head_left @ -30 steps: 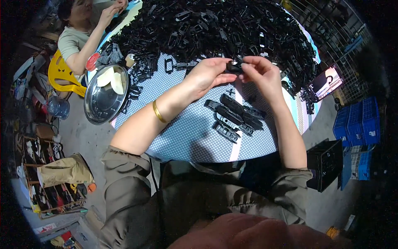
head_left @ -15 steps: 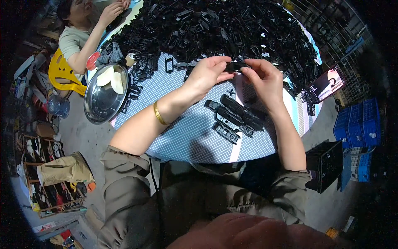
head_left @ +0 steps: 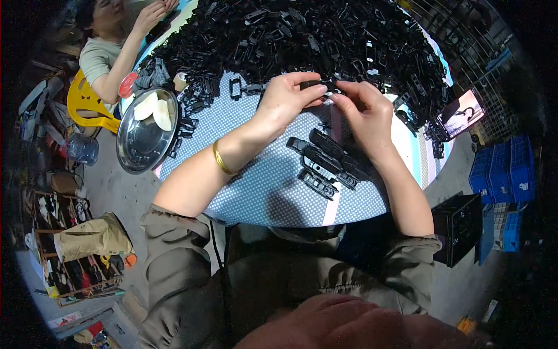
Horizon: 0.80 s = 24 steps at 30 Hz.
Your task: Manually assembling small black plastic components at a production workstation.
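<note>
Between my two hands, over the middle of the round table, I hold a small black plastic part [head_left: 317, 85]. My left hand [head_left: 285, 100] pinches its left end between thumb and fingers. The right hand [head_left: 367, 109] grips the other end, thumb and forefinger closed on it, and a small pale spot shows by its thumb tip. On the patterned tablecloth [head_left: 250, 192] below my wrists lies a group of longer black plastic parts [head_left: 319, 163], side by side at a slant. A huge heap of similar black parts [head_left: 302, 41] rises just beyond my fingers.
At the left table edge stands an oval metal tray [head_left: 142, 151] with white pieces [head_left: 156, 109] in it. A phone [head_left: 465, 113] leans at the right edge. A co-worker [head_left: 107, 58] sits at the far left. Blue crates [head_left: 503, 171] and a black box [head_left: 459, 230] stand right.
My fingers have shifted on the black part, the left thumb now lying across it and the right hand turned slightly. The view has moved a little; the parts on the cloth lie as before.
</note>
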{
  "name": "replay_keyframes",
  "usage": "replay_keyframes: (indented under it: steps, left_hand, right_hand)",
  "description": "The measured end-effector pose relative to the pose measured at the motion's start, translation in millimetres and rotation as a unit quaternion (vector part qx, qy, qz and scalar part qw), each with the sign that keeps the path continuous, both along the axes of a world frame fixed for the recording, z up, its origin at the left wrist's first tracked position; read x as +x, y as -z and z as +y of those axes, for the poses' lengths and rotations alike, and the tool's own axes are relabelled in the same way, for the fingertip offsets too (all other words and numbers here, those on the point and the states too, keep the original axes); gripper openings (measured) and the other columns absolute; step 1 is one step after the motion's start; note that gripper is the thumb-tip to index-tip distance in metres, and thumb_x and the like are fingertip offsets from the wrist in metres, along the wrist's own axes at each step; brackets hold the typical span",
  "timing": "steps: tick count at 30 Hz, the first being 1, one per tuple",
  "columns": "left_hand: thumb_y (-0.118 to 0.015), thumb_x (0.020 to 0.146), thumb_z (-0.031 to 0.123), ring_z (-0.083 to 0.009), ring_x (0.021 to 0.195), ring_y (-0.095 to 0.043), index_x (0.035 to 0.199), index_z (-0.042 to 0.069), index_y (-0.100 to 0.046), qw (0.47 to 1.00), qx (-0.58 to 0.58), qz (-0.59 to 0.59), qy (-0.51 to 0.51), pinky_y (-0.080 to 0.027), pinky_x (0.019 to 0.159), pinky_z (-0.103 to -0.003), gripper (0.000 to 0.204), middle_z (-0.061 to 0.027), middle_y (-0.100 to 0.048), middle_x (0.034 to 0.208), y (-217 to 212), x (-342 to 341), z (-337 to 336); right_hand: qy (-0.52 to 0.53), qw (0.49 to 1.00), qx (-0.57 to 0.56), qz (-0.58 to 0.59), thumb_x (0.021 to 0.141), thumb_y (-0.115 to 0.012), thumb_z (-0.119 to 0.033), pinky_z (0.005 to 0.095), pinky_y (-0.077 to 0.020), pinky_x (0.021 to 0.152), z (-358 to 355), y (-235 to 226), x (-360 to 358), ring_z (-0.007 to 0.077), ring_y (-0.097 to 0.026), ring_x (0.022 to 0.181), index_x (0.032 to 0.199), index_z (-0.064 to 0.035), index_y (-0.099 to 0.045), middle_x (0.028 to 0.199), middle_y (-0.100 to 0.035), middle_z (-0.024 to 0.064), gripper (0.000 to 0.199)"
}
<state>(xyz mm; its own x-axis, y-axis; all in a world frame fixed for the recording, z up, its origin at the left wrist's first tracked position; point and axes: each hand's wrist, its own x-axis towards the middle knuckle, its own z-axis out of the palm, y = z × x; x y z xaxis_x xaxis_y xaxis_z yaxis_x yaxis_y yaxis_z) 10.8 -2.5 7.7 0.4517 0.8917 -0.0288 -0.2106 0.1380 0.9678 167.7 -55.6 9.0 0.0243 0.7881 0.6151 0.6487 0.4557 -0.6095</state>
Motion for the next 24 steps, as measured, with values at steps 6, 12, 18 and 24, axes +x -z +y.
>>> replay_keyframes:
  steps: [6, 12, 18, 24]
  left_hand:
    - [-0.058, 0.084, 0.009, -0.0123, 0.076, -0.062, 0.114, -0.007, -0.050, 0.999, 0.016, 0.039, 0.003, -0.052, 0.070, -0.020, 0.034, -0.0101, -0.061, 0.090, -7, 0, -3]
    - [-0.055, 0.086, 0.008, -0.0125, 0.077, -0.062, 0.117, -0.005, -0.049, 0.998, 0.048, 0.013, 0.027, -0.052, 0.072, -0.021, 0.034, -0.0085, -0.061, 0.091, -12, -5, 0]
    - [-0.055, 0.085, 0.007, -0.0112, 0.079, -0.060, 0.119, -0.003, -0.048, 0.991, 0.102, 0.007, 0.090, -0.051, 0.073, -0.021, 0.036, -0.0071, -0.061, 0.092, -17, -8, 0]
    - [-0.054, 0.086, 0.011, -0.0135, 0.080, -0.062, 0.118, -0.003, -0.048, 0.986, 0.093, 0.020, 0.133, -0.051, 0.074, -0.021, 0.036, -0.0091, -0.061, 0.094, -21, -10, 7]
  right_hand:
    - [-0.036, 0.991, -0.069, 0.112, 0.078, -0.065, -0.006, 0.0218, -0.0492, 0.063, 4, 4, 5, 0.0101, -0.059, 0.070, 0.098, 0.0004, -0.062, 0.080, -0.060, 0.0054, 0.021]
    - [-0.018, 0.993, -0.095, 0.069, 0.075, -0.069, -0.016, 0.0214, -0.0438, 0.065, 6, -11, 14, 0.0074, -0.053, 0.074, 0.107, -0.0023, -0.060, 0.101, -0.056, 0.0052, 0.036]
    - [-0.158, 0.926, -0.259, 0.224, 0.077, -0.068, -0.017, 0.0220, -0.0453, 0.066, 10, -8, 27, 0.0090, -0.057, 0.069, 0.099, 0.0002, -0.063, 0.078, -0.063, 0.0025, 0.028]
    - [-0.193, 0.906, -0.284, 0.246, 0.079, -0.065, -0.019, 0.0209, -0.0451, 0.065, 17, -1, 37, 0.0089, -0.056, 0.068, 0.097, -0.0001, -0.063, 0.081, -0.063, 0.0040, 0.026]
